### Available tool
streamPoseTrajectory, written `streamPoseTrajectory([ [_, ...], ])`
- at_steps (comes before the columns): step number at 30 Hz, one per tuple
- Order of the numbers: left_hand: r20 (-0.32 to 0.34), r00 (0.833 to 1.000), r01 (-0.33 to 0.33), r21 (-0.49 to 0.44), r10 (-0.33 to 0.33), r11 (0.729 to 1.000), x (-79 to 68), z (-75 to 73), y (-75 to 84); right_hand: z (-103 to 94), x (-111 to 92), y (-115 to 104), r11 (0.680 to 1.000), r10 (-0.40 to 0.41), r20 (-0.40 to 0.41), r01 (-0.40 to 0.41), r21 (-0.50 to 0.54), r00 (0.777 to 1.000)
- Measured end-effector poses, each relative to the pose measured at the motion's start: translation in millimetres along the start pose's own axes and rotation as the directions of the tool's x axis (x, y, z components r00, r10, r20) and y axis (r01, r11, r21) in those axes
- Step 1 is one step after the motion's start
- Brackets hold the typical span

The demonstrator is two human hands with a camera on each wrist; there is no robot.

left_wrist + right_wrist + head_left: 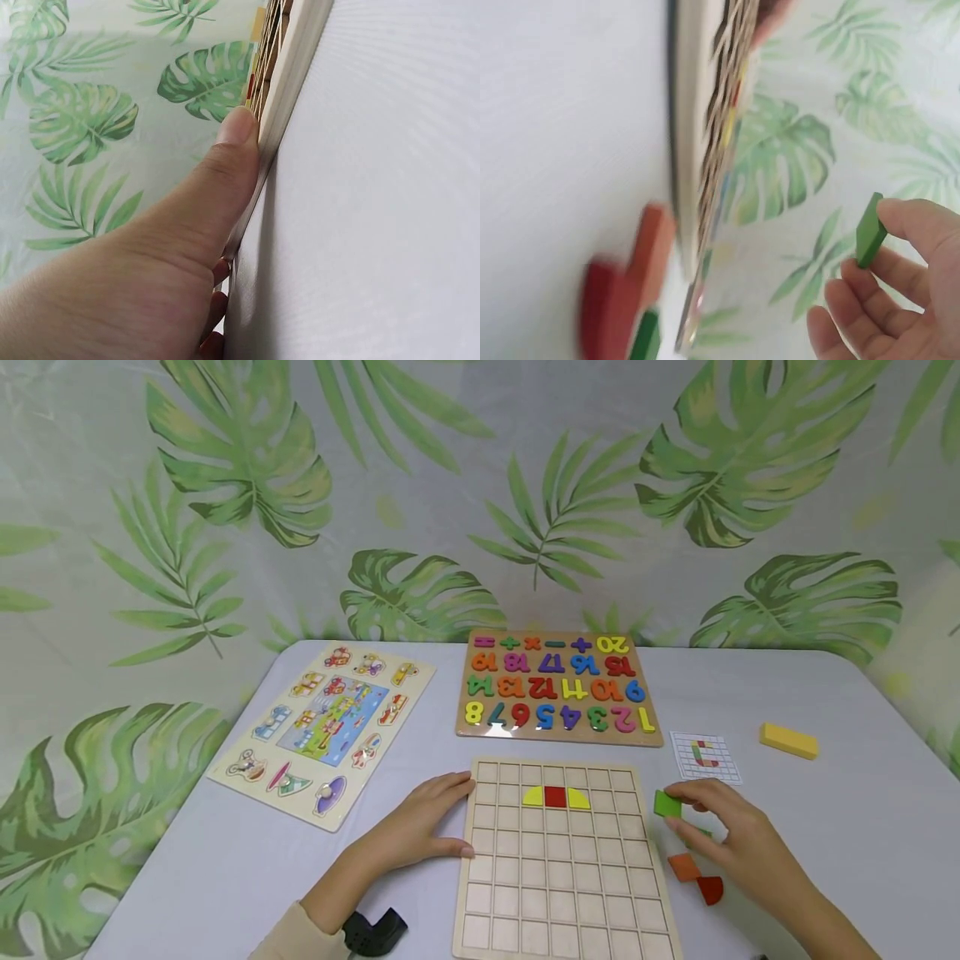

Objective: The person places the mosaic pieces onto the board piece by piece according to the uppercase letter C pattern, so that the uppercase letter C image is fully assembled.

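Note:
A wooden grid board (525, 864) lies on the table, with a red square tile (555, 797) between two yellow quarter-round tiles, the left one (533, 797) and the right one (578, 798), in its second row. My left hand (416, 827) rests along the board's left edge, fingers and thumb spread apart, thumb tip on the rim (281, 112). My right hand (738, 831) pinches a green square tile (667, 804) between thumb and fingers, just right of the board. Below that hand lie an orange tile (683, 867), a dark red quarter-round tile (710, 890) and another green tile (646, 336), partly hidden.
A number puzzle board (558, 689) is behind the grid, a picture peg puzzle (322, 735) to the left. A pattern card (705, 757) and a yellow block (788, 741) sit at right. A black curved object (375, 933) lies near my left wrist.

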State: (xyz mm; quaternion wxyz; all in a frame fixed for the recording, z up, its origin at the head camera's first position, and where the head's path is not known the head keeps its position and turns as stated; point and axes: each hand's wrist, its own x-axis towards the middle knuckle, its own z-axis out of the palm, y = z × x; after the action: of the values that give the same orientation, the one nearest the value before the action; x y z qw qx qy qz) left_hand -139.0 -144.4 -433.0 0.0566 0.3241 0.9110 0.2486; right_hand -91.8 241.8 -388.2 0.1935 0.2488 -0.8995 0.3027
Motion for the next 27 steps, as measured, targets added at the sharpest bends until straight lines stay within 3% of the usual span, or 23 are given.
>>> streamPoseTrajectory([
  [9,0.005,1.000,0.006,0.007,-0.006,1.000,-0.1,0.4,-0.5,24.9,33.7,-33.4,0.992,-0.020,0.029,0.016,0.127,0.999],
  [16,0.007,1.000,0.007,0.009,-0.007,1.000,0.6,-0.5,0.7,55.4,46.6,-44.1,0.963,-0.053,0.076,0.031,0.266,0.996],
  [21,0.005,1.000,0.010,0.008,-0.010,1.000,0.8,-1.0,1.2,76.6,45.9,-40.5,0.937,0.020,0.217,-0.094,0.337,0.976],
  [27,0.008,1.000,0.014,0.005,-0.014,1.000,0.2,-0.7,1.2,90.4,44.4,-35.0,0.933,0.090,0.367,-0.207,0.295,0.926],
])
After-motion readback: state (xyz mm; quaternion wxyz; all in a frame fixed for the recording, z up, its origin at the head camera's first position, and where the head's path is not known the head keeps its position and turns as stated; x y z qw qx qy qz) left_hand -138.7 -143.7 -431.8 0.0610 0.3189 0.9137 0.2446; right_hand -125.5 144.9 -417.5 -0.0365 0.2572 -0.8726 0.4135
